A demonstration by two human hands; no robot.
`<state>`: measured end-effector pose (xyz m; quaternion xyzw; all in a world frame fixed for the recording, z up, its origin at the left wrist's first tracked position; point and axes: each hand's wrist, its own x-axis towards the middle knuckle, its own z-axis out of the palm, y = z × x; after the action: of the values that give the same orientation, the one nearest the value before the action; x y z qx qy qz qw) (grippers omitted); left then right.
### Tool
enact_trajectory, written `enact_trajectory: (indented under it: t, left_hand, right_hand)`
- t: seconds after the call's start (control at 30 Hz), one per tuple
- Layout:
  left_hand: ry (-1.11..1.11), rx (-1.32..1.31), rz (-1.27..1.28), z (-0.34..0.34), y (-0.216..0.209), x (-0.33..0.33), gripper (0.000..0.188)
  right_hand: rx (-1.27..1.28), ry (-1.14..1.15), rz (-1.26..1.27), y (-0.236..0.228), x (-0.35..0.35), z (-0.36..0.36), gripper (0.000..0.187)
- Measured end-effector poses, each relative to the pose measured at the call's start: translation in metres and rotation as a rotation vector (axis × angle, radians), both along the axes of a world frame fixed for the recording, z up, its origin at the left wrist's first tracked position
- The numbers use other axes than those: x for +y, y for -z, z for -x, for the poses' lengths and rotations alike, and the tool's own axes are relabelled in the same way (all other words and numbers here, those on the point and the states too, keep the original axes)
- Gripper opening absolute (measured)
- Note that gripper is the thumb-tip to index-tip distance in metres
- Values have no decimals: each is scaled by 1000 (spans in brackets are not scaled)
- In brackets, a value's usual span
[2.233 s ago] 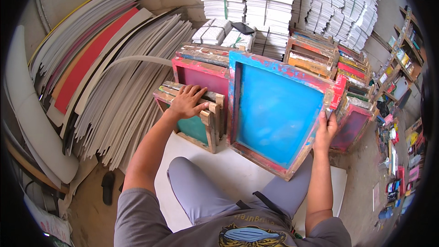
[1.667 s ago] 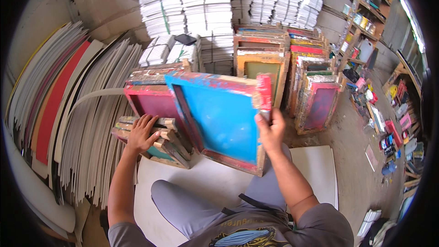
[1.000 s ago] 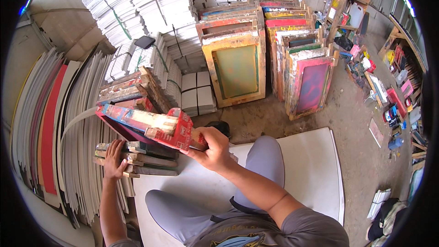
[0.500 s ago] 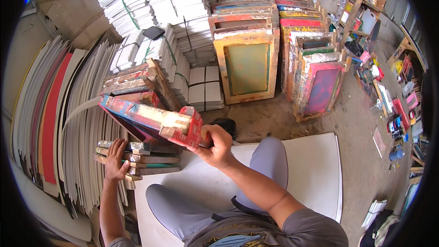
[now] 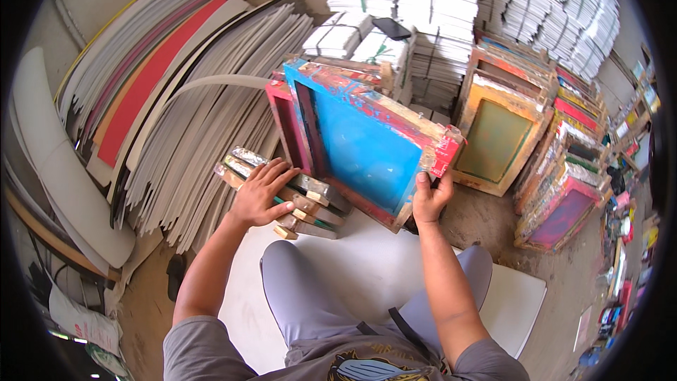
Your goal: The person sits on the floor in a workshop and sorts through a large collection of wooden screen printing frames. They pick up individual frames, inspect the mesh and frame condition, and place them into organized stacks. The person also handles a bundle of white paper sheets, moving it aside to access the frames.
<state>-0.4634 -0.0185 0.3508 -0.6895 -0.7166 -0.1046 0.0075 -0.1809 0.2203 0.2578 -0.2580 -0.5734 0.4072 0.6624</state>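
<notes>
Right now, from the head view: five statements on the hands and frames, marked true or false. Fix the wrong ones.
1. The right hand grips the blue-panelled frame. True.
2. The left hand is raised clear of everything. False: it rests, fingers spread, on the small wooden frames.
3. A black flat object lies on strapped white bundles. True.
4. The red sheet stands at the right of the picture. False: it stands at the left, among other sheets.
5. Neither hand touches the frame with the olive-green panel. True.
</notes>
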Motion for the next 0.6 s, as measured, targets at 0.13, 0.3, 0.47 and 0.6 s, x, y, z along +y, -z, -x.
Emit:
enact_trajectory:
  t: [0.13,0.3,0.47,0.6]
  left_hand:
    - [-13,-2,15,-1,1,-3,84]
    - [-18,12,26,2,3,-6,84]
    - [-51,-17,83,-1,2,-15,90]
    - [-68,-22,77,-3,5,-32,89]
  right_hand:
    - [29,-68,-17,-6,0,27,51]
    - [-38,-72,-55,11,4,70,51]
    - [-21,-127,-37,26,4,107,44]
    - [0,-173,-11,37,3,128,42]
